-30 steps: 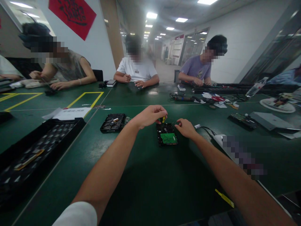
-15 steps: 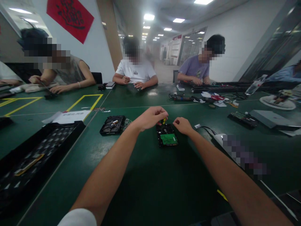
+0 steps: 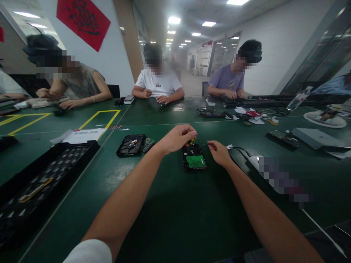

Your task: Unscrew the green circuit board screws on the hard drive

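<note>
At the counter's (image 3: 175, 219) left edge we see a black tray (image 3: 65, 153), cut off by the frame. Its many small compartments hold pale bits too small for us to name, and a tan strip (image 3: 35, 189) lies across some of them. Beyond the tray's far corner lies a paper (image 3: 82, 136). Further right, a second drive (image 3: 131, 144) lies flat with a small green card (image 3: 148, 144) touching its right side.

Near the counter's middle, our left hand (image 3: 177, 138) has its grip closed on a screwdriver (image 3: 192, 140). Only a bit of the yellow handle shows and the tip is hidden. It stands over the far end of the drive (image 3: 192, 150).

The drive lies flat, circuit side up. Its long axis runs from the near edge toward the far edge, with the green board (image 3: 195, 161) at its near end.

Our right hand (image 3: 221, 153) is just beside the drive's far right corner, fingertips pointing left. We cannot tell whether its grip is pinched on anything. Right of it a black cable (image 3: 241, 149) curls toward a blurred patch.
</note>
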`<action>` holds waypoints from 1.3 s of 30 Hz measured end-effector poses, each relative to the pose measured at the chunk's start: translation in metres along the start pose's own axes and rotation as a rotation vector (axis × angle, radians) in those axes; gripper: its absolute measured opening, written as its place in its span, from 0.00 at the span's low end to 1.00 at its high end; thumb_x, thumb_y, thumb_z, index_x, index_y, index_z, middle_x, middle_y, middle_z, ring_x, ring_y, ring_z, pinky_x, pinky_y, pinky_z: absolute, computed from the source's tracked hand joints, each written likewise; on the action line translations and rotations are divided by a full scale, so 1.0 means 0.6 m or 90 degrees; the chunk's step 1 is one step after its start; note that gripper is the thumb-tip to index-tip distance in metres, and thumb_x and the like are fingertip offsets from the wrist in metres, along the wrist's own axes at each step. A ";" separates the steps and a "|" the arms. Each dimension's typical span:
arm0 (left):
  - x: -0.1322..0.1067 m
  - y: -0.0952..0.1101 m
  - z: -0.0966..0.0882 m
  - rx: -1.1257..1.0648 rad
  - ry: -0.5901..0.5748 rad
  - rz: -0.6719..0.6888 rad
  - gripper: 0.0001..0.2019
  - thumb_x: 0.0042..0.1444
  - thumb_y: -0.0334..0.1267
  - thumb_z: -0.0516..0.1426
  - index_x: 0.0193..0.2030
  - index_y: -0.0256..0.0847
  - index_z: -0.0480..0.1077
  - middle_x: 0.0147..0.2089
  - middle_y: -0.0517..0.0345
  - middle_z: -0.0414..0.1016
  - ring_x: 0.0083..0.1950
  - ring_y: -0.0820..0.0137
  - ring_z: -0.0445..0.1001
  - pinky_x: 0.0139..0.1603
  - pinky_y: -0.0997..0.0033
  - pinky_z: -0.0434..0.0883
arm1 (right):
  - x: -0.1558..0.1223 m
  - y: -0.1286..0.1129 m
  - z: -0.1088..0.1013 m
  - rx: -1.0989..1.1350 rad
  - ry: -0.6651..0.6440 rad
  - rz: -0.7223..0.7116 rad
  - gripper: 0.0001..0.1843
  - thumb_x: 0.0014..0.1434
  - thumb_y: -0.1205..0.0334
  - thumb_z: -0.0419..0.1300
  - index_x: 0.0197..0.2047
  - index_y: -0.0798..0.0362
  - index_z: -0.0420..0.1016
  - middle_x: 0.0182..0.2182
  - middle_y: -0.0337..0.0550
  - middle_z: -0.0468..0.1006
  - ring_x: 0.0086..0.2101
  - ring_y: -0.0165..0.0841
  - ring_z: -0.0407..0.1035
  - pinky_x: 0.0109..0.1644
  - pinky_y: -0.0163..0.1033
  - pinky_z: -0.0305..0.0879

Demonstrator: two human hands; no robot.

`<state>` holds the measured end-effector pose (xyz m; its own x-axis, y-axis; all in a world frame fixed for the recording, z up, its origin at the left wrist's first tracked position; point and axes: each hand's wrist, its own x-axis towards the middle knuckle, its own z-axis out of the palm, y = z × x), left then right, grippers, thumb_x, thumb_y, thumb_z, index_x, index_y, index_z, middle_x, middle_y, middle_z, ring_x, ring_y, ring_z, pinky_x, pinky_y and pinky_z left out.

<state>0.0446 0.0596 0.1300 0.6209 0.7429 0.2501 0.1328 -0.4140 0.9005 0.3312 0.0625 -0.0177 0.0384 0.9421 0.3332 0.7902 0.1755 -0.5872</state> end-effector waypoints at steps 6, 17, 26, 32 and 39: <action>-0.019 -0.004 0.008 0.017 0.060 0.026 0.13 0.68 0.47 0.55 0.45 0.38 0.73 0.42 0.53 0.77 0.40 0.70 0.75 0.37 0.73 0.78 | -0.019 -0.015 0.000 0.036 0.009 -0.020 0.18 0.64 0.65 0.59 0.57 0.51 0.76 0.52 0.51 0.82 0.49 0.40 0.79 0.58 0.49 0.75; -0.030 -0.033 0.017 0.021 0.189 0.091 0.10 0.67 0.45 0.58 0.47 0.41 0.69 0.43 0.55 0.76 0.37 0.73 0.76 0.33 0.75 0.78 | -0.023 -0.022 -0.005 0.052 0.041 -0.012 0.13 0.65 0.61 0.60 0.52 0.52 0.78 0.49 0.50 0.83 0.46 0.40 0.79 0.56 0.49 0.76; -0.043 -0.005 0.028 0.224 0.155 0.159 0.08 0.70 0.43 0.56 0.47 0.42 0.72 0.44 0.55 0.78 0.41 0.69 0.77 0.41 0.71 0.75 | -0.031 -0.029 -0.018 0.019 0.041 -0.004 0.12 0.65 0.58 0.59 0.49 0.50 0.79 0.46 0.48 0.83 0.44 0.40 0.79 0.54 0.48 0.76; -0.062 -0.007 0.011 0.294 0.155 0.187 0.09 0.69 0.42 0.57 0.51 0.43 0.72 0.49 0.54 0.79 0.47 0.68 0.79 0.47 0.69 0.74 | -0.031 -0.034 -0.021 0.012 0.037 -0.005 0.11 0.65 0.58 0.60 0.48 0.50 0.80 0.46 0.47 0.84 0.44 0.40 0.79 0.53 0.48 0.75; -0.063 -0.034 -0.010 0.231 0.143 0.185 0.12 0.68 0.40 0.58 0.56 0.42 0.71 0.50 0.54 0.78 0.47 0.70 0.78 0.47 0.70 0.76 | -0.034 -0.030 -0.015 0.012 0.047 -0.008 0.11 0.65 0.59 0.59 0.46 0.50 0.81 0.45 0.48 0.84 0.44 0.41 0.79 0.53 0.48 0.75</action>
<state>0.0136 0.0431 0.1043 0.4965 0.6478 0.5778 0.2630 -0.7466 0.6111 0.3219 0.0374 -0.0072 0.0740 0.9159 0.3946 0.7792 0.1938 -0.5960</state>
